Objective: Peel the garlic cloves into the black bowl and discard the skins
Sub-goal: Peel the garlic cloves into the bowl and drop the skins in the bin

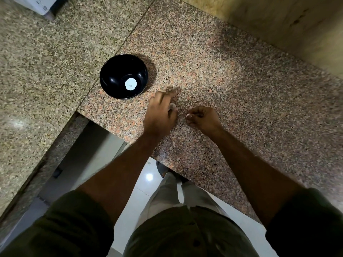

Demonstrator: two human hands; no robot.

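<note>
The black bowl (pixel 118 75) stands on the speckled granite counter (pixel 232 80), with one round white spot at its bottom. Just right of it and nearer to me, my left hand (pixel 160 113) hovers palm down, curled over a pale garlic clove (pixel 172 106) that peeks out at its right edge. My right hand (pixel 203 117) sits close beside it, fingers curled, pinching a small pale bit of garlic skin (pixel 187 115) between thumb and fingertips. The two hands are a short gap apart.
The counter's front edge (pixel 167 164) runs diagonally below my hands, with white floor tiles beneath. A second granite slab (pixel 37 62) lies to the left. A wooden surface (pixel 278 21) borders the counter at the top right. A white object's corner (pixel 42 6) shows at top left.
</note>
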